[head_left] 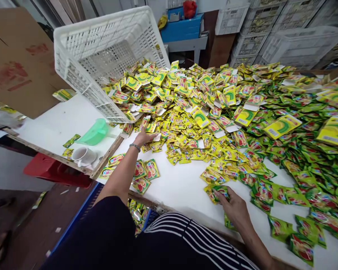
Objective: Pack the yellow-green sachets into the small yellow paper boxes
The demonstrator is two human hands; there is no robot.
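My left hand (143, 138) is stretched out with its fingers apart at the near left edge of the heap, its fingertips by a small yellow and red box (145, 122). Whether it touches the box I cannot tell. My right hand (234, 209) is closed, thumb on top, on green and yellow sachets (217, 192) just above the white table (183, 183). In front of both hands spread yellow sachets (186, 140), with many open yellow boxes (199, 117) over them. Green sachets (293, 172) cover the right side. Several flat packets (151, 169) lie beside my left forearm.
A white plastic crate (84, 80) lies tipped with boxes at its mouth. Left of it are a green scoop (93, 132), a white mug (83, 156) and a cardboard carton (19, 56). A red stool (53, 170) stands below. Stacked crates (250, 41) stand behind.
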